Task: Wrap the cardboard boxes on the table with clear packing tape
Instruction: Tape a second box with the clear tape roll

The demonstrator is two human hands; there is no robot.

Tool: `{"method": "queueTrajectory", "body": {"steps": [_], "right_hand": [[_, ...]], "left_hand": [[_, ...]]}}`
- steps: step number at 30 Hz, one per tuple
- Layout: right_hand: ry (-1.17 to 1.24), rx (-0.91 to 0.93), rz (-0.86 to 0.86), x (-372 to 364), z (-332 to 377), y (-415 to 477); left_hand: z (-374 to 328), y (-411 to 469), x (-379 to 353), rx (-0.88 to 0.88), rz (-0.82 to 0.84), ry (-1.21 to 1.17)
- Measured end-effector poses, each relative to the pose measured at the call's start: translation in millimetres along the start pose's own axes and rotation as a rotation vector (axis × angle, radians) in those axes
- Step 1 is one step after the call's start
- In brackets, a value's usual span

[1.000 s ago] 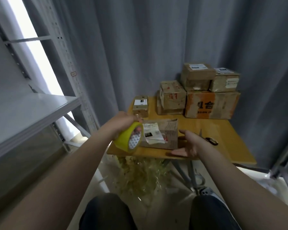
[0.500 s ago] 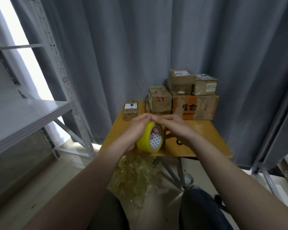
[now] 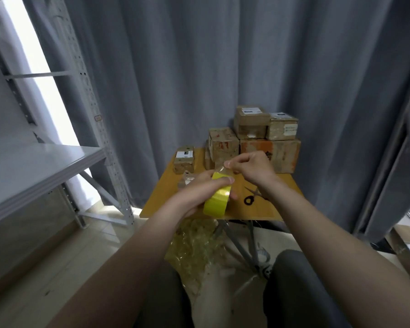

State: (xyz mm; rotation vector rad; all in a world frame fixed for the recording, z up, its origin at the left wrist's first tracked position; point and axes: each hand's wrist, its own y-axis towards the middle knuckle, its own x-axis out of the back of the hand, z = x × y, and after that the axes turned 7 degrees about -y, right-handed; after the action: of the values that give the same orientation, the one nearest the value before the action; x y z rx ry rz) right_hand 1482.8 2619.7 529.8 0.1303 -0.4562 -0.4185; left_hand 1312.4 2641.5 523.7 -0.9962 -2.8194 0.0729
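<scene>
While tape roll (image 3: pixel 217 202) sits in left grip (image 3: pixel 198 189), box (image 3: pixel 184 183) behind mostly hidden.

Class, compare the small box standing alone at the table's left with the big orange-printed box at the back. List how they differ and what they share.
The small box is far smaller than the orange-printed box. The small box carries a white label on top and nothing else; the orange-printed box bears a taller box and a shorter box. Both are brown cardboard standing on the table.
</scene>
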Motion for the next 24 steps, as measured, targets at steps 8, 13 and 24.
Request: {"method": "queueTrajectory", "body": {"steps": [8, 13, 24], "right_hand": [[0.084, -0.064, 0.002, -19, -4, 31], [0.127, -0.123, -0.011, -25, -21, 61], [0.069, -0.192, -0.026, -28, -73, 131]], "left_hand": [[10, 4, 12, 0.179, 0.059, -0.311], [20, 13, 27, 0.304, 0.182, -0.372], [52, 63, 18, 0.402, 0.162, -0.284]]}}
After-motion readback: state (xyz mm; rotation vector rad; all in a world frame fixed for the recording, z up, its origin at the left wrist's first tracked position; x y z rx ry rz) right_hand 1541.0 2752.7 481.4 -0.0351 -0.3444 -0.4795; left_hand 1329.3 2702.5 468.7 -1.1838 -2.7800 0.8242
